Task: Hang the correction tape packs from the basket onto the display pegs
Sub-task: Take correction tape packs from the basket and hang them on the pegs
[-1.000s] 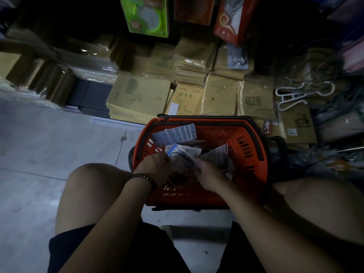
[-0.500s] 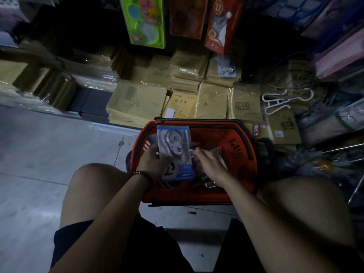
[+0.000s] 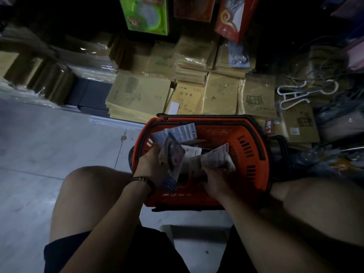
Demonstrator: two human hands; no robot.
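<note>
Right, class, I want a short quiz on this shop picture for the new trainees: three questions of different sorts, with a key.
1. True or false: the left hand holds a correction tape pack over the orange basket.
2. What lies just behind the basket?
A. brown notebooks in stacks
B. glass bottles
C. folded towels
3. In a few words: where is the right hand?

Key: 1 true; 2 A; 3 down inside the basket, among the loose packs.
</note>
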